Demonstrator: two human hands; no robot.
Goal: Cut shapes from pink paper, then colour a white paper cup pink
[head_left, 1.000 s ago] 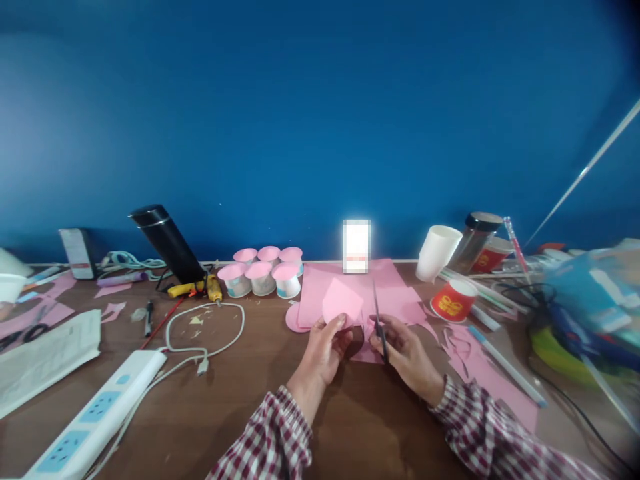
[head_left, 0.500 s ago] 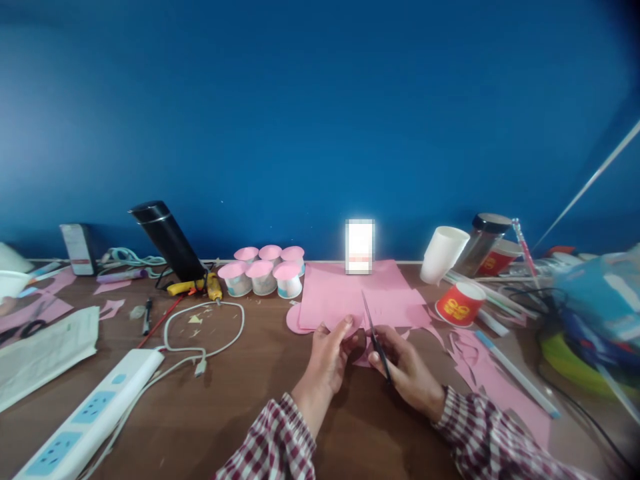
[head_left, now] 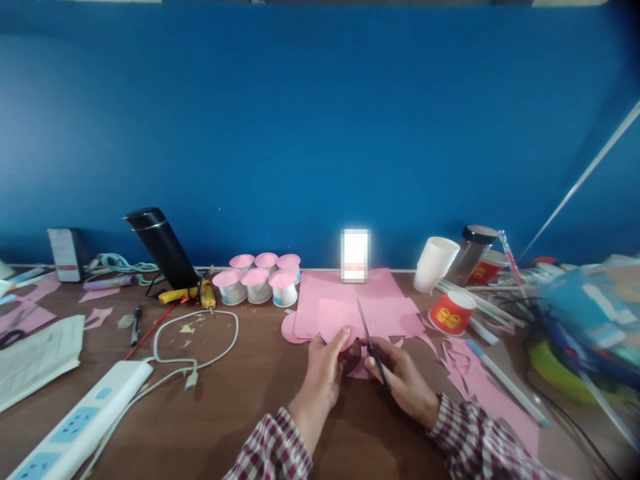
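Fingers of left hand [head_left: 325, 363] pinch pink paper [head_left: 336, 319]; right hand [head_left: 400, 373] grips scissors [head_left: 370, 340].

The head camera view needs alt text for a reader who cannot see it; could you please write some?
A person's left hand holds a piece of pink paper while the right hand holds black scissors at its edge, over a cluttered wooden table. Pink-topped paper cups stand before a blue wall.

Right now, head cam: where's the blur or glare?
Head view: right edge smeared, the blue clutter unreadable; the phone screen at the wall is blown out white; centre sharp, left hand on pink paper, right hand holding scissors; corners darken.
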